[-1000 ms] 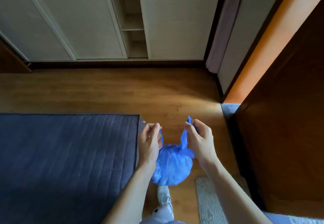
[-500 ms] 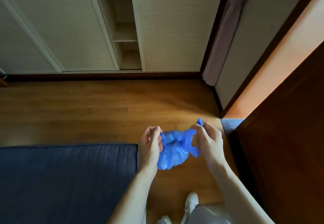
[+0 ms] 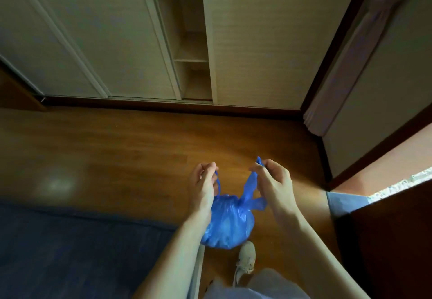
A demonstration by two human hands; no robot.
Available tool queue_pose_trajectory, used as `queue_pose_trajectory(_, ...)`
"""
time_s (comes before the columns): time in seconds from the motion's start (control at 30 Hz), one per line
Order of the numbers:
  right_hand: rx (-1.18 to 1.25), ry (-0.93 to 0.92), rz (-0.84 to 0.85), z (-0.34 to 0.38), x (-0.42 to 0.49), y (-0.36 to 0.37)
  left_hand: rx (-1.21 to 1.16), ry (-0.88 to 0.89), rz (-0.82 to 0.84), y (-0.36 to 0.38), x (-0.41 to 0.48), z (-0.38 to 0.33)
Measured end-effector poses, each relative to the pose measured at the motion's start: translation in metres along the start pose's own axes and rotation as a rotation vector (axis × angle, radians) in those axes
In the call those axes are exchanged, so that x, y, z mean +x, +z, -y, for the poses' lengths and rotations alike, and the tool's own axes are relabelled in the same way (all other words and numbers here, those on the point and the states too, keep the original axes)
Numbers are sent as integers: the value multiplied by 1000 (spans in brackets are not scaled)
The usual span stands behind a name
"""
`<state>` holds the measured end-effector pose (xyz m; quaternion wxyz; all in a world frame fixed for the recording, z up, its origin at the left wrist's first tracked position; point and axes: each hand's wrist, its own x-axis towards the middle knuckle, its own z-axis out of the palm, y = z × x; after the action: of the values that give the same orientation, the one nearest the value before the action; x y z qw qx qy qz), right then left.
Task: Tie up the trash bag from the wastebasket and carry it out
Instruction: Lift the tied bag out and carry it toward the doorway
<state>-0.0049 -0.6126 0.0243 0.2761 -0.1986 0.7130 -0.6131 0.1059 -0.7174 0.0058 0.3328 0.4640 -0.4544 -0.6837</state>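
Both grips are pinching plastic here: the left hand [image 3: 203,186] is closing thumb and fingers on one thin twisted ear of the blue trash bag [image 3: 228,225], and the right hand [image 3: 274,183] is nipping the other ear, a scrap of blue poking up above its fingertips [image 3: 259,170]. The two ears are running up and apart from the neck of the bag, and the bag's rounded body is hanging between the forearms, clear of the wooden floor [image 3: 131,158], just above a pale shoe [image 3: 246,260]. Whether a first knot is already sitting at the neck, it's hard to tell; the plastic there is bunched. The bag is looking small and light, thin soft film that crumples and stretches, so it's going to sag wherever it isn't held, and those ears are likely to slip or tear if yanked; the sensible place to take hold is low on each ear, close to the neck, then by the knot for carrying. Further out, a dark blue quilted mat [image 3: 77,249] is lying to the left, a sliding closet [image 3: 112,34] with open shelves is standing straight ahead, a curtain [image 3: 346,65] is hanging in the right corner, and a dark wooden door [image 3: 392,247] is filling the lower right, no wastebasket in sight
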Motion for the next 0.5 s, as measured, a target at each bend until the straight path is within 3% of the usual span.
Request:
queue_pose_trajectory(0.23,-8,-11,58,30,118,3,-48,-28,-101,64,87,-36)
queue_pose_trajectory(0.5,24,-11,131,44,205,32,-62,-41,-167,77,168,-59)
